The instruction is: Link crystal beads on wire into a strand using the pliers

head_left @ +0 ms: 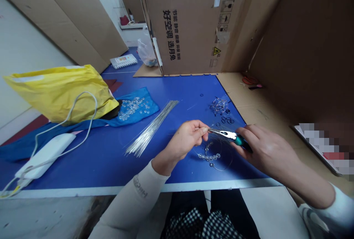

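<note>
My right hand [258,145] is wrapped round the green and black handles of long-nose pliers [225,133], their jaws pointing left. At the tips of the jaws, my left hand [190,135] pinches a thin wire, partly hidden by the fingers. Just below the hands, clear round beads [210,156] sit on curved loops of wire; I cannot tell whether these join the wire in my fingers. Left of my hands lies a bundle of straight silvery wires [153,130]. Beyond the pliers are a tangle of beaded wire pieces [219,105] and several dark rings [227,120].
Loose clear beads [132,108] lie on a blue cloth [151,100] beside a yellow bag [63,95]. A white power strip [47,156] with its cord is at left. Large cardboard [193,21] stands behind the blue table [110,169]. A pixelated flat object [323,150] lies at right.
</note>
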`<action>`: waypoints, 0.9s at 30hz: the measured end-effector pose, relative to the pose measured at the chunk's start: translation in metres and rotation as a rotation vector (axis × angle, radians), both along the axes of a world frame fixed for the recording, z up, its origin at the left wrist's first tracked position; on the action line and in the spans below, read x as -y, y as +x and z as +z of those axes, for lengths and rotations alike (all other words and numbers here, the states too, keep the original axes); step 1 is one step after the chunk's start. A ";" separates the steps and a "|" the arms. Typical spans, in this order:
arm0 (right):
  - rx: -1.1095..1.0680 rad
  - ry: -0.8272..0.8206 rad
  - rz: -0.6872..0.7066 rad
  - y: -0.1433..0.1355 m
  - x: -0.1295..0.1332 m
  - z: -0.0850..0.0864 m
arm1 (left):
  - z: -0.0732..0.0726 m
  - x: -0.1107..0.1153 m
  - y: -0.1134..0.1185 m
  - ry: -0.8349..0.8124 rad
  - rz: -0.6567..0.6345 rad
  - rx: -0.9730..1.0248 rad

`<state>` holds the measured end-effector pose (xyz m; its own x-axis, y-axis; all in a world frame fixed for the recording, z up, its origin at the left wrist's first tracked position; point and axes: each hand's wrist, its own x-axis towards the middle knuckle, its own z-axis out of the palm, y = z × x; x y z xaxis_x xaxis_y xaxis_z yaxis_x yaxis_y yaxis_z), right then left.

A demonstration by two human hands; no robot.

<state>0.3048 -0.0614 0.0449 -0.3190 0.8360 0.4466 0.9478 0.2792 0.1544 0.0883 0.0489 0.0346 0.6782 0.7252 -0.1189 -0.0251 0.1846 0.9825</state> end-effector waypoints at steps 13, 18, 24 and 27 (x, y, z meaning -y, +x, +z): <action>-0.278 -0.248 -0.172 -0.007 0.013 -0.003 | 0.007 0.006 0.007 0.180 0.091 -0.002; -0.388 -0.296 -0.221 -0.014 0.014 -0.003 | 0.001 0.007 0.008 0.373 0.181 -0.050; -0.437 -0.286 -0.249 -0.021 0.013 -0.003 | -0.005 0.007 0.012 0.287 0.161 -0.004; -0.443 -0.282 -0.232 -0.024 0.014 -0.005 | -0.008 0.005 0.014 0.158 0.196 0.067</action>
<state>0.2805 -0.0759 0.0402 0.0545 0.9679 0.2455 0.9463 0.0285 -0.3222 0.1027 0.0437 0.0270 0.5257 0.8494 0.0461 -0.1108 0.0146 0.9937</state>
